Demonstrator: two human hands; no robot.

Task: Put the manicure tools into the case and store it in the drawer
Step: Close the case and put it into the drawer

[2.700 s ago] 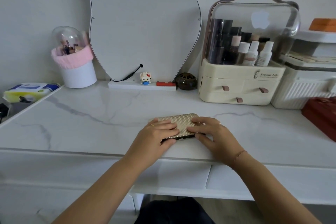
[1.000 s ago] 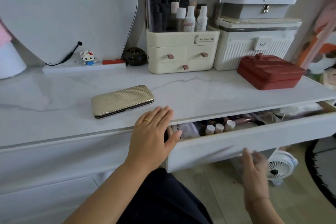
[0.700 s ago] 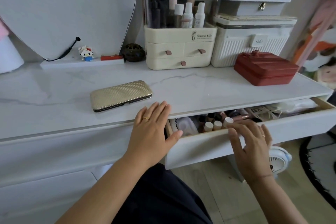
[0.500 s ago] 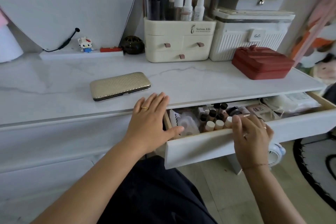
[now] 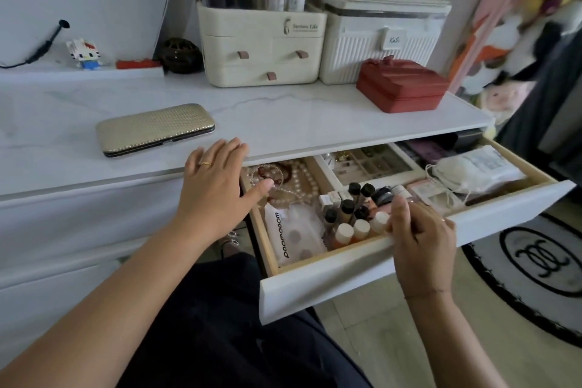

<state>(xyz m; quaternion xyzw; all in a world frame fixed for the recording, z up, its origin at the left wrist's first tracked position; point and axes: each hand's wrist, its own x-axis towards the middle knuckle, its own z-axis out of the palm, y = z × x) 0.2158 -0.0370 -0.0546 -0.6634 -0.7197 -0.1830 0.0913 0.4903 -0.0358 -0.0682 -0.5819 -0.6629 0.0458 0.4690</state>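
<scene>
Drawer slid further out; right hand grips its front, left hand spread flat

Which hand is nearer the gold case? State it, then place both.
Left. The left hand lies flat at the desk edge, just right of the case; the right hand grips the drawer front, farther right.

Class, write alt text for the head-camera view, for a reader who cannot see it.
A person's right hand grips the front of an open white drawer crowded with small bottles and beads, while the left hand rests flat on the edge of the marble tabletop. A closed gold case lies on the tabletop, not yet stored.
</scene>
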